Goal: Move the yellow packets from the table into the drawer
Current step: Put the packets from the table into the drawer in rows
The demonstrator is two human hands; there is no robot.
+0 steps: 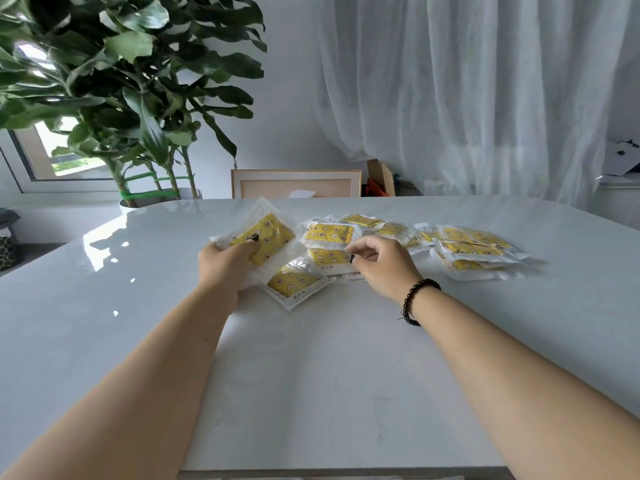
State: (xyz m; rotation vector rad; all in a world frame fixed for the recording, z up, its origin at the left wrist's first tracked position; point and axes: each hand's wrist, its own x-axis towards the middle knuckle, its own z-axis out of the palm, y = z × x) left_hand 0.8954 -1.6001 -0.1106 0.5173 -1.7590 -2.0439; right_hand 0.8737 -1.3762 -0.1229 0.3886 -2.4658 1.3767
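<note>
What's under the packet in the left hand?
Another yellow packet lies on the table, partly beneath the held packet and left hand. Whatever else the hand covers is hidden.

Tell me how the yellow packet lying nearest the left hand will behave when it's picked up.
The yellow packet looks thin and flat, so probably light. Its crinkled clear wrapper suggests it may flex rather than stay rigid. The glossy film on the shiny table could slide easily.
</note>
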